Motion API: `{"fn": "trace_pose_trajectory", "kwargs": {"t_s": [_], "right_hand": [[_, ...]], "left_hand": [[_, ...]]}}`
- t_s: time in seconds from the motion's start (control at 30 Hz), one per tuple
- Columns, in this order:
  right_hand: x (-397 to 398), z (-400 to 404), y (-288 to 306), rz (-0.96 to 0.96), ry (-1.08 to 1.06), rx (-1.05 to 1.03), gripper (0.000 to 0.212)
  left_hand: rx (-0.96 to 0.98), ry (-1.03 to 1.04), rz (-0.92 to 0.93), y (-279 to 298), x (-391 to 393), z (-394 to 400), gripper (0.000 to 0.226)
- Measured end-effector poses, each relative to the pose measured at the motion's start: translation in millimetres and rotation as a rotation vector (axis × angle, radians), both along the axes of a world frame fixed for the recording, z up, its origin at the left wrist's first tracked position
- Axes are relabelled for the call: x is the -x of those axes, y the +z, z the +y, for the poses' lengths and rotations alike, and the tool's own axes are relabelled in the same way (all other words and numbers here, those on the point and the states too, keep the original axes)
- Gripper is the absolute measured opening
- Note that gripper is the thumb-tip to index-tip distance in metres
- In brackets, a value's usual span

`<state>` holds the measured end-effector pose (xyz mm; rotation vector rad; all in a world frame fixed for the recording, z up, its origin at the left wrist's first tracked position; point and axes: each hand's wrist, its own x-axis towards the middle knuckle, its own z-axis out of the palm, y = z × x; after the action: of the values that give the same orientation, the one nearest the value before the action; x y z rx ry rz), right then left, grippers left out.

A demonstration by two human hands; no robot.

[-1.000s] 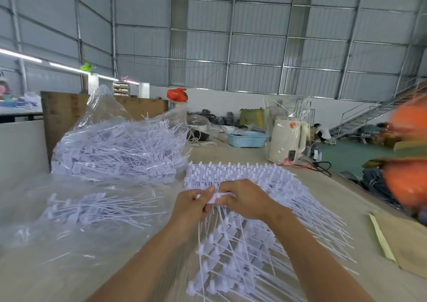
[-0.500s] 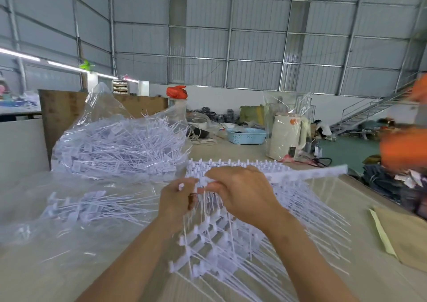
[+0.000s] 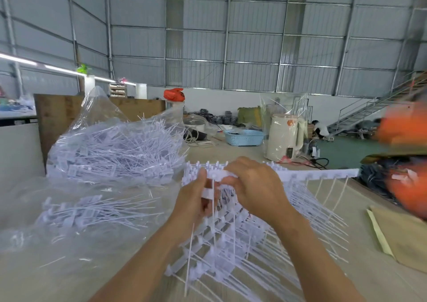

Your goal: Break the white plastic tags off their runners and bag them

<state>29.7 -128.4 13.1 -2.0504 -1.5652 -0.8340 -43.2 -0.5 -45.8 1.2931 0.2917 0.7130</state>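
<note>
My right hand [image 3: 256, 186] grips the near end of a long white runner [image 3: 323, 175] that sticks out to the right above the table, with a few thin tags hanging from it. Beside it, my left hand [image 3: 195, 203] pinches one white tag [image 3: 209, 192] whose thin tail hangs down. Under both hands lies a heap of white tags on runners [image 3: 231, 244]. A clear plastic bag [image 3: 115, 149] stuffed with loose tags stands at the back left. A smaller bundle of loose tags [image 3: 92, 211] lies on clear plastic sheeting to the left.
A cream kettle in clear wrap [image 3: 284, 137] and a blue basket [image 3: 245, 137] stand at the back of the table. Brown and yellow paper [image 3: 402, 237] lies at the right edge. A blurred orange shape [image 3: 406, 163] fills the far right. A wooden board [image 3: 57, 114] stands behind the bag.
Both hands lifted a runner off the heap; it now juts out to the right. My left hand has dropped slightly, with a tag pinched in it.
</note>
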Motion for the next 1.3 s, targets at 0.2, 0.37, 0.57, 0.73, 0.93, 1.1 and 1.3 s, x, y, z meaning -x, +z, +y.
{"fn": "trace_pose_trajectory", "kwargs": {"t_s": [0.2, 0.37, 0.57, 0.73, 0.93, 1.1, 1.3], "right_hand": [[8, -26, 37, -0.170, 0.036, -0.303, 0.033], [35, -43, 69, -0.257, 0.057, -0.378, 0.035], [32, -9, 44, -0.016, -0.133, 0.367, 0.033], [-8, 24, -24, 0.299, -0.027, 0.388, 0.034], [-35, 27, -59, 0.652, 0.169, 0.201, 0.033], [-45, 25, -70, 0.767, 0.210, 0.344, 0.026], [-40, 26, -65, 0.624, 0.165, 0.284, 0.030]], "left_hand": [[-0.395, 0.038, 0.499, -30, -3, 4, 0.040], [-0.417, -0.025, 0.455, -29, 1, -6, 0.013], [0.107, -0.024, 0.155, -11, 1, 9, 0.012], [0.122, -0.137, 0.134, -13, 1, 9, 0.062], [-0.179, 0.108, 0.178, -19, 3, 5, 0.027], [-0.275, 0.112, 0.209, -20, 2, 1, 0.027], [-0.279, 0.153, 0.294, -22, 0, 2, 0.041]]}}
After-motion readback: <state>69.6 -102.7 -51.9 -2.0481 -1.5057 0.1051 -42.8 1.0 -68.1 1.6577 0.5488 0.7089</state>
